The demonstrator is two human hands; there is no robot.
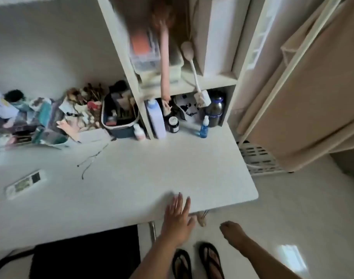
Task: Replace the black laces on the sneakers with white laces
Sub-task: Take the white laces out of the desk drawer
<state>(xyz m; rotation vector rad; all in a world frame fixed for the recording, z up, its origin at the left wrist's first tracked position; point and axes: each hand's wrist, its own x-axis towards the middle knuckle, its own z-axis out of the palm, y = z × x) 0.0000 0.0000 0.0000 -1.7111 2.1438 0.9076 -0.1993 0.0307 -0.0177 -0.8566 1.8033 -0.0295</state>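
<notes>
My left hand (pixel 177 216) lies flat, fingers straight, on the white rectangular tabletop's (pixel 132 168) near edge; my right hand (pixel 231 231) hangs loosely curled, gripping nothing, over the pale floor.

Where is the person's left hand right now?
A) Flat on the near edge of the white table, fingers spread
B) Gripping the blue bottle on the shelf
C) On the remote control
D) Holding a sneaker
A: the left hand lies with straight, spread fingers on the near edge of the white table, far from the blue bottle and the remote control; no sneaker is in view.
</notes>
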